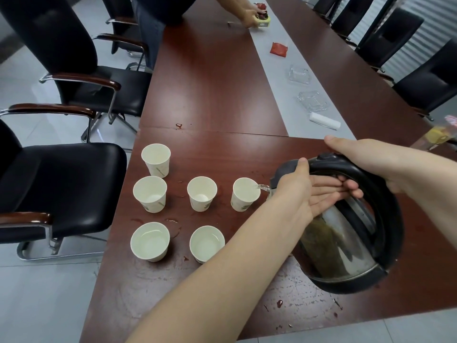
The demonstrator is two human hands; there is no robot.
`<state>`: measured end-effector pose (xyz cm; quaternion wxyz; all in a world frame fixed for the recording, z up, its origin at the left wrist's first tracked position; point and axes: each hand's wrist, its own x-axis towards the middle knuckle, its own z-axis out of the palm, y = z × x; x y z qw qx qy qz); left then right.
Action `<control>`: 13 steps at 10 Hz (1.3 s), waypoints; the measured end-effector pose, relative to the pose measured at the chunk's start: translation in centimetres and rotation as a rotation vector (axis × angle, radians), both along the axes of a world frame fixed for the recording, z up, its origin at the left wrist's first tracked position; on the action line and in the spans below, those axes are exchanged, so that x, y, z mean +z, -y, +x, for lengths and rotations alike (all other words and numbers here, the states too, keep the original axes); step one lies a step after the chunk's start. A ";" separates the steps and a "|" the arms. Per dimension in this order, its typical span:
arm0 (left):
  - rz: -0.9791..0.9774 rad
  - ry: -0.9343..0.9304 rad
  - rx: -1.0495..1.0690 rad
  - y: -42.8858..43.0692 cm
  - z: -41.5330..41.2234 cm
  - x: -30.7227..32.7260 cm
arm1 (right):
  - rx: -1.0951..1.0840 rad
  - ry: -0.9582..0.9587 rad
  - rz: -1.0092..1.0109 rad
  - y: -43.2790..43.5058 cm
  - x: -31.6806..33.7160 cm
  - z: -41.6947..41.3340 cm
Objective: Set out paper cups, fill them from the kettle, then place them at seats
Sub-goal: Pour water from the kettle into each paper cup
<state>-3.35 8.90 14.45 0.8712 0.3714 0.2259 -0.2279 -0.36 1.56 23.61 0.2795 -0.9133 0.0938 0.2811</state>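
Tilting the kettle (346, 238) toward nine o'clock, the right hand (363, 157) grasps its handle (393, 219) to fill a cup (243, 194). The left hand (304, 194), released flat, steadies the lid (286, 169).

Cannot read the green print (158, 172) on the far paper cup (155, 154), too small; hidden behind the left hand (304, 194), much of the kettle (346, 238) lid and spout; out of sight round its handle, most fingers of the right hand (366, 157); cut off by the top edge, a second person (150, 28); blurred and clipped at the right edge, a yellow packet (437, 137).
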 end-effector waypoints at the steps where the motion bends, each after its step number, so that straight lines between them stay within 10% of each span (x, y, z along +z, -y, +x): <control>1: -0.006 -0.005 0.000 0.0 0.0 0.0 | 0.002 0.006 0.008 -0.1 0.1 -0.1; 13: 0.016 0.003 0.004 0.2 -0.2 0.6 | -0.032 0.020 0.050 0.5 0.0 -0.4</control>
